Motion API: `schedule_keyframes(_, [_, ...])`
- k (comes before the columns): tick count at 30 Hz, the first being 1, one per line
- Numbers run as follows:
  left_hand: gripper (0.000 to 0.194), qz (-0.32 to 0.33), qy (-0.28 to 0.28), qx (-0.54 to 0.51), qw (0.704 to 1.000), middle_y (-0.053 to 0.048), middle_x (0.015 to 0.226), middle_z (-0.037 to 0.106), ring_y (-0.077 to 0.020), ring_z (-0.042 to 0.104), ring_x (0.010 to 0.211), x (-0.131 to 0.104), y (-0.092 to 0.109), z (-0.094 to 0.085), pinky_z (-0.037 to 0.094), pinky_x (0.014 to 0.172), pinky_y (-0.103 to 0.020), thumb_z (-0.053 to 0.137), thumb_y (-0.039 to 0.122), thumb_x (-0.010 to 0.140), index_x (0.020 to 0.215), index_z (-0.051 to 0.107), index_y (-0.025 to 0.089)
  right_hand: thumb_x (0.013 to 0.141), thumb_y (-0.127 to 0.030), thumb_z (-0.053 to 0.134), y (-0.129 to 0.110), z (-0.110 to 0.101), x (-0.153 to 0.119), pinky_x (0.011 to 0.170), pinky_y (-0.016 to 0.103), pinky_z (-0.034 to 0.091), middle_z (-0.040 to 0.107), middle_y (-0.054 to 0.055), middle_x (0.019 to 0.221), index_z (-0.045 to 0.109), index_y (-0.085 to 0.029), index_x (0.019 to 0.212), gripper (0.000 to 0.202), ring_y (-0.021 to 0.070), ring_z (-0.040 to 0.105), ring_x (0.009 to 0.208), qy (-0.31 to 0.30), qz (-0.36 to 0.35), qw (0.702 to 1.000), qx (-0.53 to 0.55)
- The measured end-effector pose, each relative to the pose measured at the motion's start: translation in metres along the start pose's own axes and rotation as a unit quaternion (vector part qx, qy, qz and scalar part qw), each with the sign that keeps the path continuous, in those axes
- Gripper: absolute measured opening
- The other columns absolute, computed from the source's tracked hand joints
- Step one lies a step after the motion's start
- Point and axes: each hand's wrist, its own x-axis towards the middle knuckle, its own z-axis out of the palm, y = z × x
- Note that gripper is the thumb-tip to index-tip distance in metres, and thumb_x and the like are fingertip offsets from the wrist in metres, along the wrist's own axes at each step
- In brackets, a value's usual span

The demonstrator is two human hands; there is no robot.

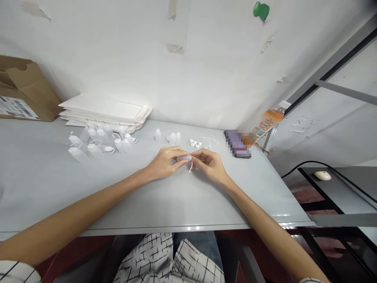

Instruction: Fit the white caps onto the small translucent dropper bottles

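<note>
My left hand [165, 162] is closed around a small translucent plastic squeeze bottle [183, 158], held on its side with the neck to the right. At that neck, the fingers of my right hand [209, 163] pinch a white strap cap [190, 167], whose thin tail hangs down. Whether the cap is seated on the neck is hidden by the fingertips. Just beyond my hands lie several small white caps with needle tips [195, 143] and loose white straps [209, 141]. A few uncapped bottles [174, 138] stand behind my left hand.
Several capped bottles [101, 137] cluster at the left, before a stack of white envelopes [106, 110]. A cardboard box [32, 90] sits at the far left. On the right are a phone [237, 144] and an orange drink bottle [266, 124]. A wall backs the grey table [165, 204].
</note>
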Motion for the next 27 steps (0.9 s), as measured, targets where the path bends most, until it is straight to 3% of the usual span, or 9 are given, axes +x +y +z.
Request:
schedule_keyframes(5, [0.040,-0.082,-0.015,-0.110,0.990,-0.008,0.100,0.069,-0.0136,0.068,0.074,-0.001,0.002,0.000,0.059,0.072,-0.030,0.059,0.031,0.091,0.129,0.063,0.017,0.086,-0.047,0.064,-0.004,-0.011,0.003,0.060,0.031,0.057,0.070,0.005,0.082,0.067,-0.018,0.100,0.032,0.0155,0.068,0.060,0.038,-0.044,0.996,-0.066])
schedule_keyframes(7, [0.039,-0.102,-0.014,-0.151,0.983,-0.007,0.093,0.067,-0.0137,0.068,0.073,-0.001,0.004,0.000,0.060,0.074,-0.032,0.056,0.035,0.093,0.126,0.064,0.016,0.088,-0.045,0.061,-0.003,-0.019,0.006,0.056,0.030,0.055,0.070,0.006,0.088,0.068,-0.018,0.097,0.029,0.0146,0.066,0.059,0.095,-0.082,0.985,-0.123])
schedule_keyframes(10, [0.036,-0.123,-0.005,-0.213,0.969,-0.008,0.092,0.066,-0.0152,0.068,0.074,0.000,0.005,0.001,0.061,0.075,-0.035,0.058,0.041,0.092,0.114,0.069,0.014,0.089,-0.038,0.058,0.002,-0.035,0.010,0.053,0.028,0.051,0.070,0.007,0.090,0.068,-0.018,0.091,0.022,0.0138,0.063,0.059,0.186,-0.135,0.943,-0.239])
schedule_keyframes(12, [0.038,-0.151,-0.004,-0.271,0.951,-0.007,0.091,0.065,-0.0156,0.067,0.072,0.002,0.005,0.001,0.062,0.072,-0.036,0.062,0.043,0.090,0.112,0.068,0.013,0.088,-0.034,0.056,0.007,-0.045,0.014,0.051,0.028,0.049,0.070,0.007,0.088,0.068,-0.018,0.089,0.019,0.0143,0.062,0.059,0.214,-0.141,0.923,-0.285])
schedule_keyframes(16, [0.040,-0.192,-0.007,-0.345,0.919,-0.004,0.084,0.059,-0.0153,0.067,0.067,0.004,0.005,0.002,0.062,0.067,-0.038,0.066,0.043,0.086,0.110,0.066,0.011,0.086,-0.028,0.054,0.014,-0.052,0.017,0.052,0.027,0.047,0.069,0.007,0.086,0.068,-0.017,0.091,0.019,0.0143,0.061,0.059,0.205,-0.130,0.912,-0.329])
schedule_keyframes(22, [0.039,-0.190,-0.025,-0.307,0.932,-0.002,0.078,0.059,-0.0131,0.064,0.066,0.001,0.001,0.006,0.058,0.069,-0.032,0.061,0.045,0.089,0.109,0.063,0.012,0.086,-0.024,0.054,0.015,-0.039,0.016,0.056,0.027,0.043,0.067,0.007,0.090,0.072,-0.018,0.099,0.023,0.0136,0.059,0.061,0.179,-0.112,0.888,-0.409])
schedule_keyframes(27, [0.032,-0.214,-0.010,-0.318,0.924,0.003,0.069,0.048,-0.0094,0.052,0.055,0.000,-0.006,0.007,0.051,0.057,-0.026,0.053,0.042,0.092,0.106,0.061,0.014,0.086,-0.025,0.057,0.010,-0.033,0.028,0.059,0.029,0.040,0.069,0.006,0.097,0.074,-0.020,0.103,0.024,0.0136,0.059,0.063,0.161,-0.087,0.861,-0.474])
